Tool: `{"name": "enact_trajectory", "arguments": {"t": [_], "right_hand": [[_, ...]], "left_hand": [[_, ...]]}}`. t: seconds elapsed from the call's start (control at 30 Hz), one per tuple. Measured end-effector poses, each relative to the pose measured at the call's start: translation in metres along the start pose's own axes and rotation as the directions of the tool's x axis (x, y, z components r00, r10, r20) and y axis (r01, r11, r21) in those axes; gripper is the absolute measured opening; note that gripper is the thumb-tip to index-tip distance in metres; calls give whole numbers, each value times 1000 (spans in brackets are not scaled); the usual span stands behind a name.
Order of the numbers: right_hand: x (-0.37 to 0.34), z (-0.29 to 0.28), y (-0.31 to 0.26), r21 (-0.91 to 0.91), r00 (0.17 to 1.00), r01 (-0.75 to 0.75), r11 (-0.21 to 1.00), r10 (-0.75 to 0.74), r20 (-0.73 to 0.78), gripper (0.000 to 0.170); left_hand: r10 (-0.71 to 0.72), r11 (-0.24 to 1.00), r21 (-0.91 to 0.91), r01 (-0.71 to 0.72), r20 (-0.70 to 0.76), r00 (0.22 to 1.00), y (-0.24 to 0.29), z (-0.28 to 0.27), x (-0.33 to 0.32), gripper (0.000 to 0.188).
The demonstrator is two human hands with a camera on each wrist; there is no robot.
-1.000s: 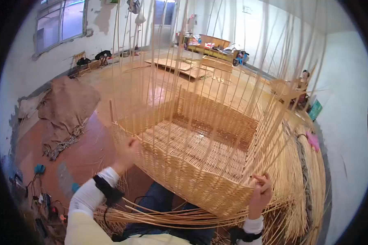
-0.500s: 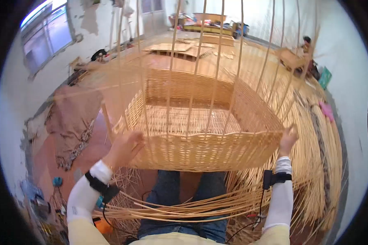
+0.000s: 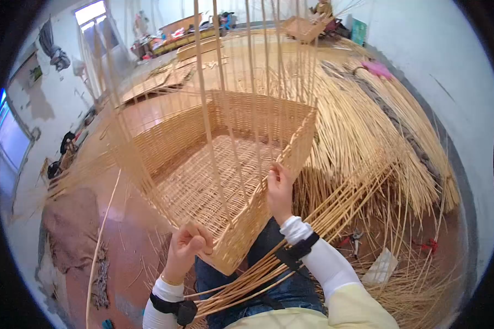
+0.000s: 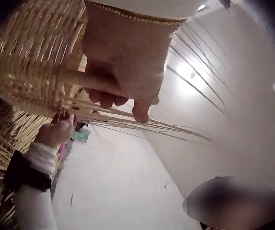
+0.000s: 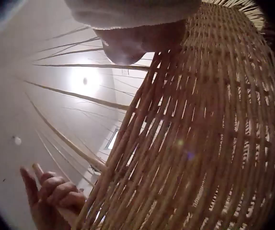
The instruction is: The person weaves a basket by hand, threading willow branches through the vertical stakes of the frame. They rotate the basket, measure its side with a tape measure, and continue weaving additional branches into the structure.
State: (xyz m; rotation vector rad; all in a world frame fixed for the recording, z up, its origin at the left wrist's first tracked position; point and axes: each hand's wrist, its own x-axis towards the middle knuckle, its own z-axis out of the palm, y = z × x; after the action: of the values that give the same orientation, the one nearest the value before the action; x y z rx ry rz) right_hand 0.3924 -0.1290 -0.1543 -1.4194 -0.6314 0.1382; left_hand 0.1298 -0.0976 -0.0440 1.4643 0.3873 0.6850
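Woven basket (image 3: 247,226) tilted over the person's legs (image 3: 302,288); base and walls woven, stakes (image 3: 201,66) bare above the rim, border judged unfinished. Left hand (image 3: 186,249) grips the nearest corner; right hand (image 3: 280,193) pinches the rim farther along.

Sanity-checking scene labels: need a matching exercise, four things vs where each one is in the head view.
1. Left hand
2. Right hand
3. Brown cloth
4. Pink item

A. By the pale stalks
B. At the woven basket's nearest corner
C. On the floor
D. On the basket's rim, away from its nearest corner

Pairs: 1-B, 2-D, 3-C, 4-A
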Motion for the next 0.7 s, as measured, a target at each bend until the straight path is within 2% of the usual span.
{"name": "enact_trajectory", "arguments": {"t": [0.03,0.1,0.13,0.17,0.23,0.3,0.33,0.37,0.43,0.47,0.5,0.53,0.57,0.6,0.63,0.7], "right_hand": [[2,0,-4,-6,1000,5,1000,-5,-16,30],[9,-5,-7,-53,995,84,995,-87,-56,30],[15,-7,-5,-125,990,124,984,-130,-48,30],[17,-7,-4,-125,991,116,985,-122,-45,30],[25,-1,-12,-86,984,178,980,-177,15,29],[34,21,-2,-76,968,242,967,-235,83,29],[35,28,-16,-8,961,231,973,-226,162,31],[37,35,-32,53,947,210,976,-216,236,34],[45,58,-29,-81,917,328,941,-296,266,42],[48,67,-28,-122,930,328,937,-298,212,40],[50,71,-35,-136,932,328,935,-297,208,40],[49,78,-43,-232,954,227,946,-168,250,37],[48,85,-44,-332,959,126,935,-30,282,37],[50,96,-30,-334,963,253,908,-201,182,37],[50,99,-24,-346,962,242,906,-177,209,37],[54,115,-17,-480,944,280,831,-146,296,37]], "left_hand": [[3,1000,-4,-3,17,1000,-1,4,-1,31],[-165,956,-261,133,-107,980,-9,16,-7,27],[-180,975,-162,155,-155,971,-15,18,-10,28],[-188,973,-162,162,-159,969,-19,18,-16,28],[-211,974,-149,172,-311,927,-26,18,-26,28],[-177,984,-94,153,-362,915,-28,12,-32,29],[-153,988,-40,150,-403,902,-33,11,-34,29],[-147,989,-41,142,-384,911,-32,10,-37,29],[-170,977,34,212,-481,860,-30,9,-39,28],[-169,978,28,206,-468,868,-36,7,-41,28],[-152,987,-116,109,-489,859,-41,3,-43,27],[-149,966,-257,13,-516,844,-42,-4,-42,27],[-166,962,-272,24,-515,841,-42,-12,-39,27],[-107,958,-285,-22,-431,896,-45,-14,-38,26],[-55,951,-302,-59,-357,933,-50,-15,-43,25],[-114,954,-299,-11,-397,911,-61,-13,-45,25]]}}
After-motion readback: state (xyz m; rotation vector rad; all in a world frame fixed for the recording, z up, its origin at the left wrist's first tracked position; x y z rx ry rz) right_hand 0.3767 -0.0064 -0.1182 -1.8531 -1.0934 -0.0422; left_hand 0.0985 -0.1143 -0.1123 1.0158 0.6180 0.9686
